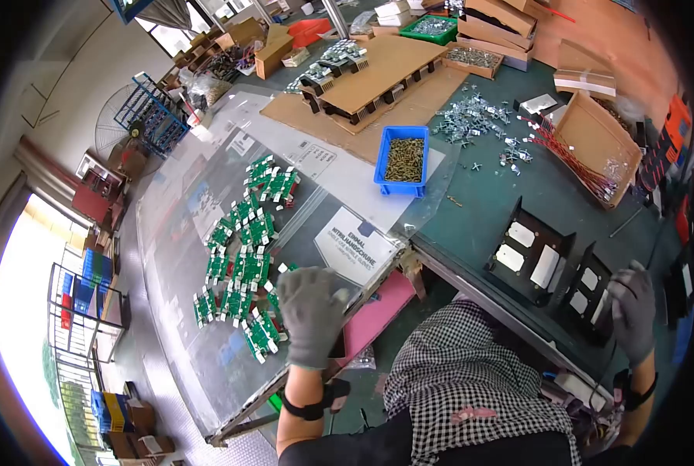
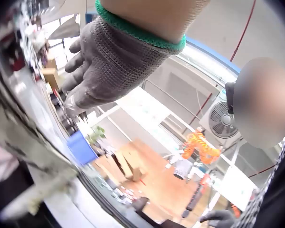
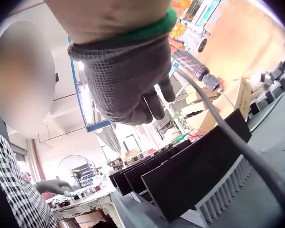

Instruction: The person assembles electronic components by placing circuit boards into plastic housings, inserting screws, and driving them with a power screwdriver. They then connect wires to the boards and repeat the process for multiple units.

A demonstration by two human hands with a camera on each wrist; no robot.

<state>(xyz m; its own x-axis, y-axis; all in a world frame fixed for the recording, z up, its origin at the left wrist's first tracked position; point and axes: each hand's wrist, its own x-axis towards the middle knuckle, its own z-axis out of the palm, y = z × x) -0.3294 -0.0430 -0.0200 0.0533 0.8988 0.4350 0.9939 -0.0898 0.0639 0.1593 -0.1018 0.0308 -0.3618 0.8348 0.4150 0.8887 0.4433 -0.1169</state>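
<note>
My left hand, in a grey work glove, is over the near edge of the left table, just right of a cluster of green circuit boards. In the left wrist view the fingers of this hand are loosely extended, with nothing seen in them. My right hand, gloved alike, is at the right edge of a black panel with cut-outs. Left of that lies a larger black panel. The right wrist view shows the fingers of this hand bent loosely above upright black plates, holding nothing visible.
A blue bin of brass-coloured screws stands between the tables. Beyond it are loose metal parts, a cardboard sheet on black supports and a box with red wires. A power screwdriver and a grey cable are near my right hand.
</note>
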